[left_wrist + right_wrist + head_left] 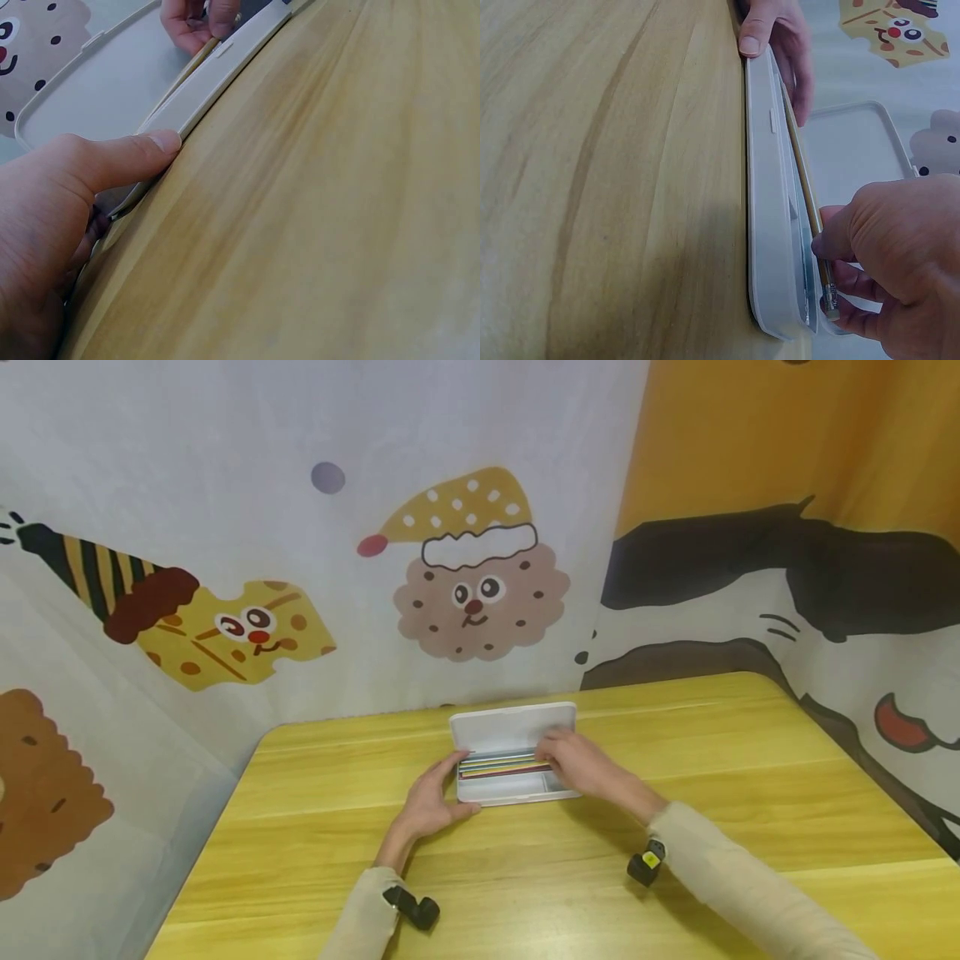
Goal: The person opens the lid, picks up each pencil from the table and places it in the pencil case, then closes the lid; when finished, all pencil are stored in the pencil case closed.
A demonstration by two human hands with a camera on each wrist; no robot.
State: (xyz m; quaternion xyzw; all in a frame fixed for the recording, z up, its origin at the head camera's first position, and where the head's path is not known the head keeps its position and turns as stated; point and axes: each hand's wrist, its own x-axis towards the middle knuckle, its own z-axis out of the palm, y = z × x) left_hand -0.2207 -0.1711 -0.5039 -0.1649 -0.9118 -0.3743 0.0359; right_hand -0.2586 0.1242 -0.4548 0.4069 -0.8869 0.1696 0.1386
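A white pencil case (498, 789) lies on the table with its lid (502, 729) raised at the back. Several pencils (495, 768) of different colours lie lengthwise inside it. My left hand (429, 802) holds the case at its left end, the thumb on the front corner and the fingers spread toward the back. Over the right end, my right hand (583, 764) pinches a yellow pencil (804, 176) between thumb and fingers near its eraser end. In the right wrist view this pencil slants along the case, its eraser end raised toward the hand.
The yellow wood-grain table (315, 860) has its back edge just behind the case. Beyond it hangs a pale curtain (247, 435) printed with cartoon food figures. Black wrist cameras sit on both sleeves.
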